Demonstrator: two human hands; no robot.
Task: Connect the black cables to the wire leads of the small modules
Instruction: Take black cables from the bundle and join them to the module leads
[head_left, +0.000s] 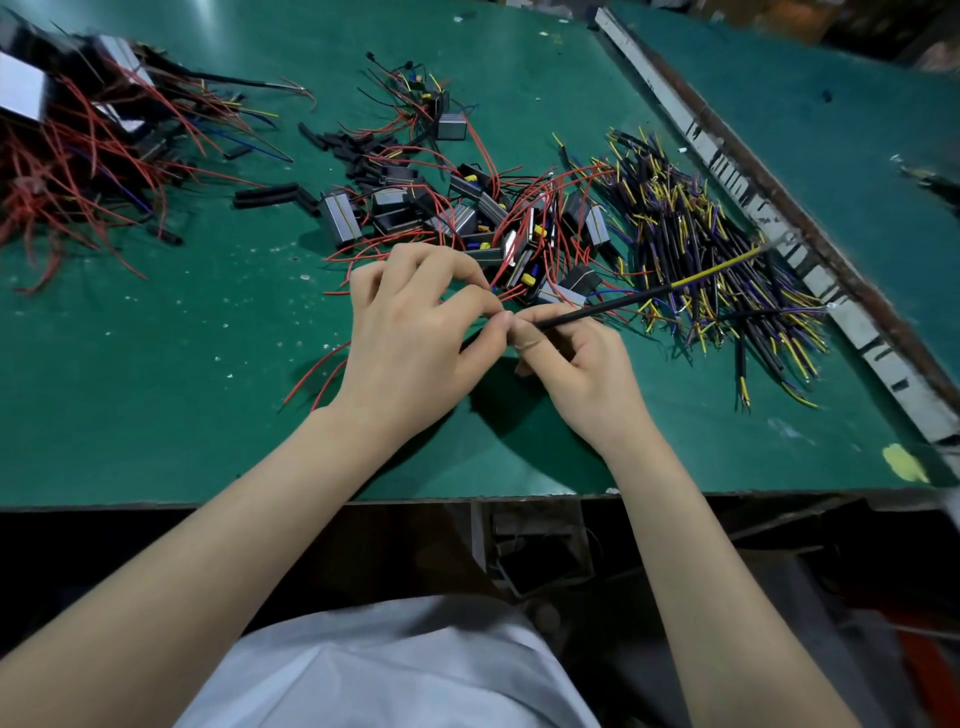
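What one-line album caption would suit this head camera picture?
Left hand pinches red wire leads while right hand holds a black cable to them, above a green table.

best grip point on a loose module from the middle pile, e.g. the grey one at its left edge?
Take the grey module across its two long flat sides, coming from above and from the left, the bare mat side. It is a boxy block lying flat at the pile's edge; its red leads trail toward the pile, so that approach likely avoids snagging them.
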